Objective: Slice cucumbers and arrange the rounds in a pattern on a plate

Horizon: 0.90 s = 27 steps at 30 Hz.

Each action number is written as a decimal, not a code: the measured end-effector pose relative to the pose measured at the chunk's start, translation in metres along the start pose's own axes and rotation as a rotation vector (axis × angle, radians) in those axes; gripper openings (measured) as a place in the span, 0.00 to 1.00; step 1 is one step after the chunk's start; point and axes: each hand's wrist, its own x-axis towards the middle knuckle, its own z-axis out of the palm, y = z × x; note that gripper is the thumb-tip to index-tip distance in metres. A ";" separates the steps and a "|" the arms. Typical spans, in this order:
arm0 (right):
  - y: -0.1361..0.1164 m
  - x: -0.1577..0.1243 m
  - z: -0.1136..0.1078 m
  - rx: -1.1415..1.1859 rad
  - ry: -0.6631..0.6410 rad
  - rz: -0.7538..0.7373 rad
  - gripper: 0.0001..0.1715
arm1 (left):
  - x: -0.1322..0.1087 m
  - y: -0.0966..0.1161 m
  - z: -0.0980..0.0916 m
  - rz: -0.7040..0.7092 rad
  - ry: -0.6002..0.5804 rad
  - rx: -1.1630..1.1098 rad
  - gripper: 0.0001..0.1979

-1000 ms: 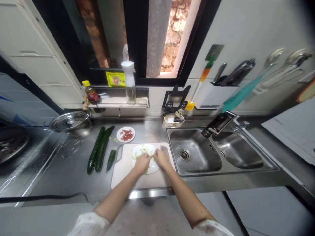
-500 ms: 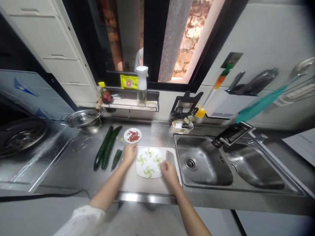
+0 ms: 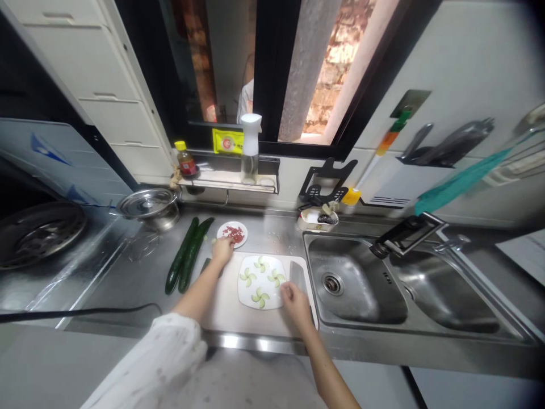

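A: ok so what's on that steel surface [image 3: 128, 298], starting from the left?

B: Shiny pot [image 3: 164, 220] with a lid on it, a little wire rack [image 3: 143, 245] just in front, then two long cucumbers [image 3: 181, 261] lying side by side. Next to those there's a dark green piece [image 3: 206, 264], mostly hidden behind the forearm.

A: And the left hand?

B: Left hand [image 3: 222, 250] is at the near edge of a small round plate [image 3: 232, 224] that's got chopped red bits [image 3: 233, 233] on it. The fingers point at the bits, but honestly I can't tell if they're pinching any or a bit apart.

A: Then the board?

B: Yep, pale cutting board [image 3: 242, 321], with a squarish white plate [image 3: 261, 280] sitting on it. The plate has pale green slices [image 3: 259, 297] laid out as four little pinwheels, one near each side.

A: Right hand?

B: Right hand [image 3: 296, 304] is by that plate's right edge, fingers curled in. Can't tell if they're closed on anything. A flat grey blade [image 3: 297, 274] lies on the board just beyond it, then it's the double sink [image 3: 357, 284] with a black tap [image 3: 402, 236] over it.
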 end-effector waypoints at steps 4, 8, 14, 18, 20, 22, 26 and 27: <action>0.003 -0.004 -0.001 0.000 0.025 0.005 0.19 | 0.005 0.004 -0.002 0.018 -0.048 0.090 0.16; 0.006 -0.006 -0.003 -0.014 0.029 0.011 0.20 | 0.010 0.006 -0.005 0.025 -0.088 0.148 0.16; 0.006 -0.008 -0.004 -0.027 0.030 0.011 0.20 | 0.013 0.012 -0.011 0.060 -0.107 0.140 0.17; 0.007 -0.009 -0.004 -0.019 0.031 0.005 0.19 | 0.015 0.017 -0.013 0.045 -0.098 0.127 0.18; 0.008 -0.010 -0.004 -0.013 0.026 -0.002 0.19 | 0.015 0.017 -0.014 0.042 -0.096 0.119 0.18; 0.009 -0.011 -0.005 -0.006 0.021 -0.010 0.19 | 0.015 0.017 -0.013 0.044 -0.094 0.113 0.18; 0.011 -0.012 -0.005 0.002 0.026 -0.016 0.19 | 0.016 0.014 -0.010 0.038 -0.073 0.072 0.18; 0.011 -0.012 -0.005 0.003 0.029 -0.016 0.19 | 0.016 0.014 -0.009 0.024 -0.061 0.045 0.17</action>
